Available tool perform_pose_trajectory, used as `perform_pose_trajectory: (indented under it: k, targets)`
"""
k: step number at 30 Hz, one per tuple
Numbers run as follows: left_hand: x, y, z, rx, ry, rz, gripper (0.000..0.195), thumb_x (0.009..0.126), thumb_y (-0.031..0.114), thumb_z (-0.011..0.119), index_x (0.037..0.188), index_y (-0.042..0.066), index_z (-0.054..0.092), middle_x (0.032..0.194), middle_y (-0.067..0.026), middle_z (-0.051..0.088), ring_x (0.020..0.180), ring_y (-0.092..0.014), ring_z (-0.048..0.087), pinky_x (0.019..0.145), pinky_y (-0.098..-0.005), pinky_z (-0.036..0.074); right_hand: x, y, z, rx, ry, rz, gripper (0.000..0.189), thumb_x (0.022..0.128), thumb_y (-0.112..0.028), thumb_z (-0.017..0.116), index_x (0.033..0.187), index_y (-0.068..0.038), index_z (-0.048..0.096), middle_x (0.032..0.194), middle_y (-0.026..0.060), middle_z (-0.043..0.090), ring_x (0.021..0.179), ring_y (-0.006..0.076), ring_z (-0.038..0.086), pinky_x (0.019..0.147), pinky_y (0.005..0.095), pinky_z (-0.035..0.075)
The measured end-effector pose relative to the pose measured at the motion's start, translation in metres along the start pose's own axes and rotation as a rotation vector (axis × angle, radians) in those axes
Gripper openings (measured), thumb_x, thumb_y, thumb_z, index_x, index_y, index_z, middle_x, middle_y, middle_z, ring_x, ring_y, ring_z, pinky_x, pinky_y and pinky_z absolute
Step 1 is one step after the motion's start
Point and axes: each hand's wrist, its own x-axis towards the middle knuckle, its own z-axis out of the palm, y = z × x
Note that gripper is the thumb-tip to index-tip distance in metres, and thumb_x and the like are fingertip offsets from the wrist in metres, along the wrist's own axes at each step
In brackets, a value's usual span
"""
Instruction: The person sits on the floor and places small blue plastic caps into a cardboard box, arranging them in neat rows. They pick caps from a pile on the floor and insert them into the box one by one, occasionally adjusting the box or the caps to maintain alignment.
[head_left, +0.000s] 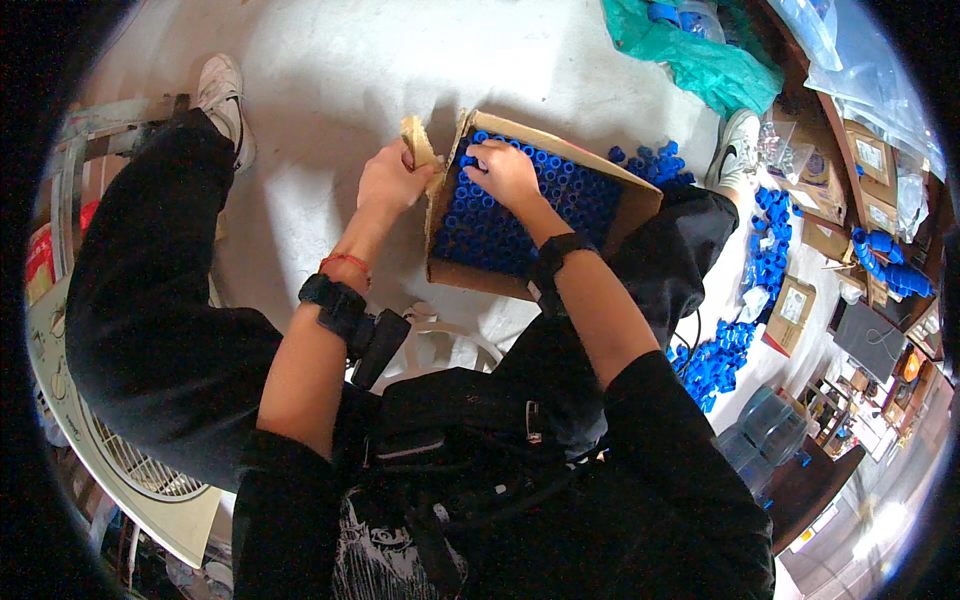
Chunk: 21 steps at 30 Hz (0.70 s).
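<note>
An open cardboard box, tilted in the view, holds closely packed rows of blue plastic pipe fittings. My left hand is closed on a torn-edged cardboard flap at the box's left side. Over the upper left part of the box is my right hand, its fingers bent down at the fittings near the left wall. Whether a fitting is between those fingertips is hidden by the hand.
Loose blue fittings lie on the floor beyond the box's right corner, and more spread along the right. A green plastic bag lies at the upper right. A fan heater or fan stands at the left, water bottles at the lower right.
</note>
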Motion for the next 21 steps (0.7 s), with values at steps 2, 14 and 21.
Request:
perform_pose_trajectory:
  k: [2,14,21]
  targets:
    - [0.0,-0.002,0.0,-0.009,0.02,0.031,0.028,0.065,0.026,0.064,0.073,0.004,0.048,0.074,-0.0125,0.058,0.075,-0.028,0.056,0.066,-0.0348,0.044,-0.002,-0.002,0.004,0.04,-0.001,0.039,0.018,0.064,-0.019,0.063,0.078,-0.009,0.057,0.067,0.0063,0.053,0.063,0.0238,0.054,0.054,0.0345,0.044]
    - [-0.001,-0.002,0.001,-0.016,0.026,0.022,0.027,0.065,0.025,0.064,0.072,0.004,0.049,0.075,-0.0123,0.058,0.075,-0.028,0.056,0.066,-0.0354,0.044,0.008,-0.008,0.01,0.035,-0.079,0.033,0.016,0.065,-0.018,0.059,0.073,-0.004,0.056,0.074,0.0126,0.055,0.071,0.0287,0.055,0.062,0.0376,0.046]
    - [0.0,-0.004,0.002,-0.019,0.022,0.029,0.028,0.065,0.026,0.064,0.071,0.004,0.049,0.074,-0.0129,0.058,0.075,-0.028,0.056,0.065,-0.036,0.044,0.019,-0.014,0.014,-0.089,-0.195,0.133,0.014,0.066,-0.014,0.057,0.074,-0.004,0.058,0.078,0.0141,0.057,0.078,0.0297,0.055,0.069,0.0393,0.045]
